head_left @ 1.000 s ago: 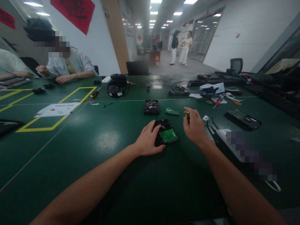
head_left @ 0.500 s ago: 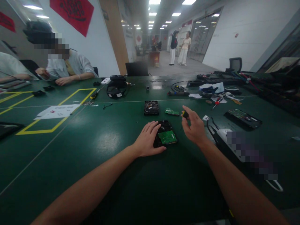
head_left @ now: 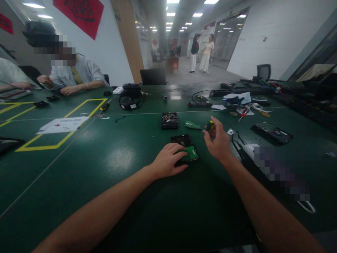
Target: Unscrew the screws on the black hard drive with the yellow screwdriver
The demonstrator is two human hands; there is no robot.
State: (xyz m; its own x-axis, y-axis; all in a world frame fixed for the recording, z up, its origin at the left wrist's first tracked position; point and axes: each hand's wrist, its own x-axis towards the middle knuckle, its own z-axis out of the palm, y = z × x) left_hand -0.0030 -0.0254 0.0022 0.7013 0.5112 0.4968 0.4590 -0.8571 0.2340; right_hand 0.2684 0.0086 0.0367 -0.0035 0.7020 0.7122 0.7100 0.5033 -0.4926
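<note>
A black hard drive [head_left: 181,140] with a green circuit board [head_left: 192,153] lies on the table before me. My left hand [head_left: 170,160] grips its left side, the fingers curled over the board and the thumb at the near edge. To the right, raised a little above the table, my right hand [head_left: 219,140] pinches the black and yellow handle of a screwdriver [head_left: 210,125]; its shaft cannot be made out. Just beyond the drive lie a loose green circuit board [head_left: 192,125] and a second hard drive [head_left: 169,120].
On the right rest another hard drive [head_left: 272,132], a white device with a cable [head_left: 254,149] and a red screwdriver [head_left: 243,114]. Farther left are a headset [head_left: 130,98], a yellow screwdriver [head_left: 105,105] and a paper sheet [head_left: 63,125]. A person [head_left: 76,75] sits across the table.
My left hand has slid nearer to me, its fingers now over the circuit board and off the drive's far part. The screwdriver handle has tipped more upright in my right hand.
</note>
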